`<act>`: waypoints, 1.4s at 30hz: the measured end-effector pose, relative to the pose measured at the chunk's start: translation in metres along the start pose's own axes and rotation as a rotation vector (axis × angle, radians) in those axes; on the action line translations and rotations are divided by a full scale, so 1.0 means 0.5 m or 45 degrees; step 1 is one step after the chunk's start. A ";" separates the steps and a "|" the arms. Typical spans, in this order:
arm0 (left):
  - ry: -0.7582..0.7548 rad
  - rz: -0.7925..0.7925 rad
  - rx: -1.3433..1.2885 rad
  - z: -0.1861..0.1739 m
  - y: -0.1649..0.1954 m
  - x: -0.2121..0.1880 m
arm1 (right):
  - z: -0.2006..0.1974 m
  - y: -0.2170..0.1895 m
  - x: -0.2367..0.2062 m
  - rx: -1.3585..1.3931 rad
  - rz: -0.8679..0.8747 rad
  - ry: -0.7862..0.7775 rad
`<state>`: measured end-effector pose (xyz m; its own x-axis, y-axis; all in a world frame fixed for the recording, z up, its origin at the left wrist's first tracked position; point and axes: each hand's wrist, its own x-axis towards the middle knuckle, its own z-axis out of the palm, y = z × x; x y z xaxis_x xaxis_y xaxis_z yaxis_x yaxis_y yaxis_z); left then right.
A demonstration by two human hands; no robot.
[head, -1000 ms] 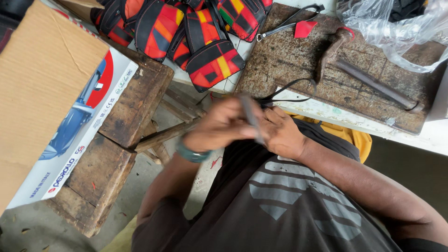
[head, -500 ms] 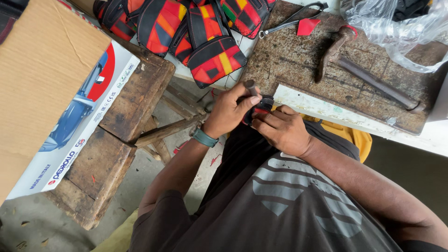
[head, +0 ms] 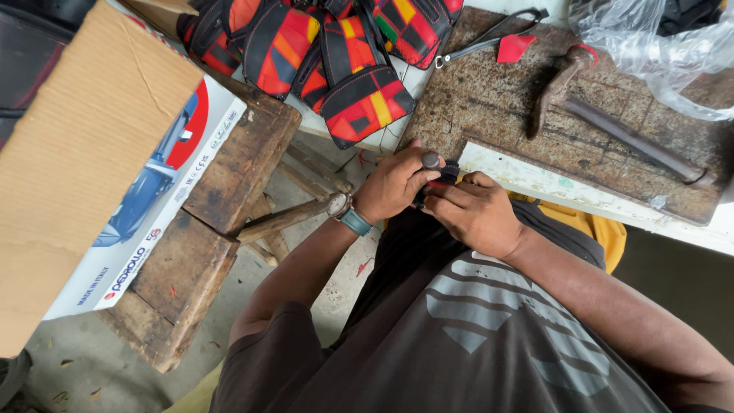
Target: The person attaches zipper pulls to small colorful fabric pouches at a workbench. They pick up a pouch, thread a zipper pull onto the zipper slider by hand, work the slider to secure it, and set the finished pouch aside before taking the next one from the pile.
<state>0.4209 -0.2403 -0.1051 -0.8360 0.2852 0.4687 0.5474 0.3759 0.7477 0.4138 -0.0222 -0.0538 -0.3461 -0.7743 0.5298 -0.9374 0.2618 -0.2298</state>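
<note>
- Both hands are now sitting closer to the board point(head: 489, 115); left hand point(head: 394, 183) is gripping a small tool point(head: 432, 160)
- Right hand point(head: 474, 214) is pinching the dark piece point(head: 442, 177); they are staying together, so the work is going on

Soft even daylight, faint shadows, sharp focus throughout, mild glare on plastic bag point(head: 673, 53) upper right, slight wide-angle bending at edges

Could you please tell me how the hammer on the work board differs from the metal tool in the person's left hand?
The hammer lies flat and untouched on the worn board, away from both hands; the metal tool stands nearly upright in the left hand. The hammer shows its whole length, long and rusty brown; only the tool's rounded grey top shows. Both look like worn metal.
</note>
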 end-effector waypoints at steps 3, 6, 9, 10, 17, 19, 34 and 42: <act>0.040 -0.059 0.069 0.006 -0.004 -0.007 | -0.040 0.010 -0.002 0.074 0.126 0.013; 0.029 -0.153 0.165 -0.001 0.003 0.004 | -0.119 0.067 -0.015 -0.089 0.414 0.158; 0.022 0.006 0.121 -0.011 0.015 0.030 | -0.203 0.134 -0.065 -0.644 0.823 0.105; 0.048 -0.065 0.150 -0.009 0.026 0.029 | -0.211 0.153 -0.076 -0.785 0.919 -0.023; 0.083 -0.150 0.039 -0.020 0.072 0.040 | -0.246 0.193 -0.083 -0.442 1.101 0.047; 0.089 -0.163 0.080 -0.018 0.079 0.043 | -0.278 0.186 -0.063 -0.047 1.341 0.013; 0.043 -0.233 -0.025 -0.030 0.118 0.035 | -0.422 0.024 0.102 -0.231 0.637 0.601; 0.072 -0.222 0.013 -0.018 0.129 0.014 | -0.280 -0.003 0.071 -0.466 0.312 -0.291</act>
<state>0.4500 -0.2221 -0.0491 -0.9188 0.1654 0.3583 0.3943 0.4243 0.8152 0.3976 0.0306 0.0799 -0.5790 -0.7606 0.2937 -0.7959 0.6054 -0.0013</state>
